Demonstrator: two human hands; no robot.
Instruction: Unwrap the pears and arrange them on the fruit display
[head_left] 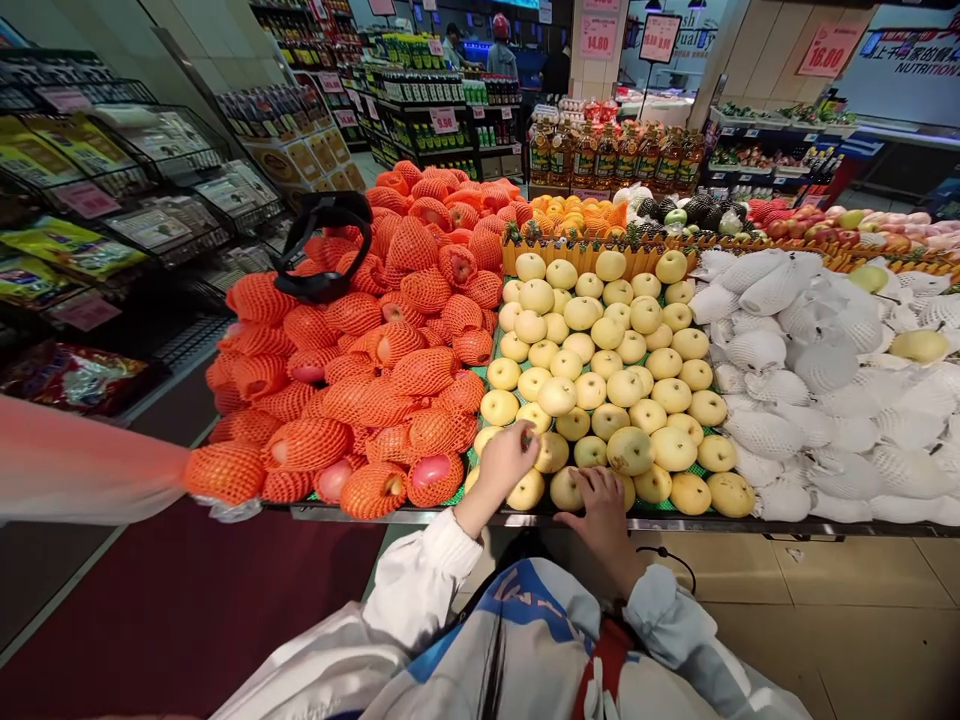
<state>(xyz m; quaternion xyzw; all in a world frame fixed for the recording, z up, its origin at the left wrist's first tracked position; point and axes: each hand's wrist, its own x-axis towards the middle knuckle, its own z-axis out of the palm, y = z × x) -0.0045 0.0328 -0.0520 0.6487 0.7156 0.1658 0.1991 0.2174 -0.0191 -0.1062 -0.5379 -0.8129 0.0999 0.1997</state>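
Pale yellow round pears (pixel 591 390) lie in close rows on a green liner in the middle of the display. My left hand (pixel 508 465) is over the front rows at the left, its fingers curled together beside a pear (pixel 553 453); what they may pinch is hidden. My right hand (pixel 602 505) is at the front edge, its thumb and fingers round a front-row pear (pixel 565 490) that still sits among the others. A larger, brown-spotted pear (pixel 630 451) lies just beyond the right fingers.
Fruit in orange-red foam nets (pixel 390 345) is heaped at left, with a black strapped headset (pixel 324 245) on top. White-netted fruit (pixel 810 370) lies at right. A metal rim (pixel 697 523) borders the front. Bottles of oil (pixel 607 158) and shelves stand behind; people are far back.
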